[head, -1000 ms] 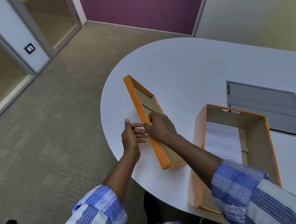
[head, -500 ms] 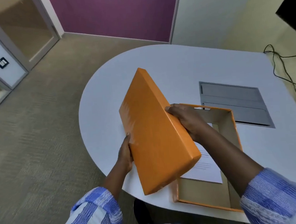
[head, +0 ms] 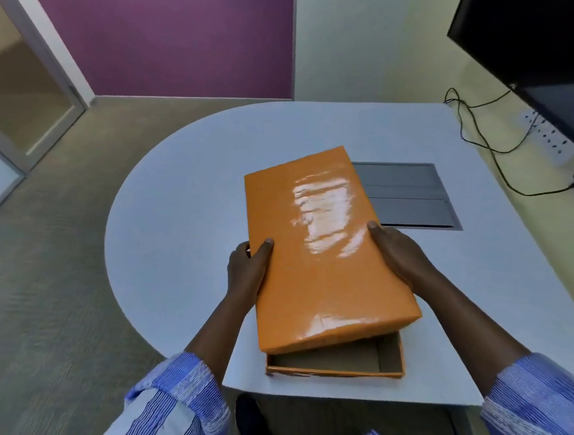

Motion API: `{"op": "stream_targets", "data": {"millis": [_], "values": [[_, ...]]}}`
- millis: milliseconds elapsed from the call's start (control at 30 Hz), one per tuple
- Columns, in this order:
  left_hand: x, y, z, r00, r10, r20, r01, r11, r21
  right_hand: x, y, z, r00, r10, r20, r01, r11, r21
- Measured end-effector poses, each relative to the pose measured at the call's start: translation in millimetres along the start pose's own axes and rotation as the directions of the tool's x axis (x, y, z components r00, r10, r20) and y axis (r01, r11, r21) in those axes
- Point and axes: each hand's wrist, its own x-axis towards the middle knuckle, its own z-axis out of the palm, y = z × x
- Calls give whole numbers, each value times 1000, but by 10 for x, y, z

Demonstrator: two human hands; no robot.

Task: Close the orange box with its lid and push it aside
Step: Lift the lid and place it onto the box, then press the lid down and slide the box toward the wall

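Observation:
The glossy orange lid point(head: 321, 249) hangs top side up over the orange box point(head: 335, 365), covering most of it. Only the box's near end shows, with its brown cardboard inside and orange front rim. My left hand point(head: 248, 270) grips the lid's left long edge, thumb on top. My right hand point(head: 399, 257) grips the right long edge. The lid's near end sits slightly raised above the box rim. The paper inside the box is hidden.
The box stands near the front edge of a white rounded table point(head: 184, 206). A grey cable hatch point(head: 408, 196) lies flush in the table just behind and right of the lid. A black screen point(head: 530, 44) and cables point(head: 489, 144) are at the right.
The lid lay open side up on the table at left; both hands lifted it, turned it over and carried it right over the box, where it now lies nearly flat.

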Motion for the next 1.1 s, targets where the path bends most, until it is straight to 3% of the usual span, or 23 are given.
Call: {"op": "stream_targets", "data": {"millis": [200, 333, 567, 833, 1000, 1100], "values": [[-25, 24, 330, 999, 46, -19, -40, 964, 265, -117, 591, 24, 990, 71, -118, -73, 997, -11], [-25, -89, 424, 998, 41, -46, -17, 902, 432, -97, 960, 208, 990, 85, -112, -82, 996, 28], [193, -556, 342, 997, -52, 61, 26, 931, 364, -192, 880, 305, 993, 116, -39, -112, 990, 86], [-310, -243, 253, 984, -153, 93, 114, 935, 335, -216, 1064, 264, 973, 229, 10, -229, 970, 79], [-483, -330, 177, 938, -284, 200, 198, 909, 366, -388, 1154, 222, 942, 271, 197, -298, 947, 124], [-579, -337, 99, 886, -390, 250, 249, 856, 454, -484, 1145, 119, 899, 308, 313, -339, 940, 49]]}}
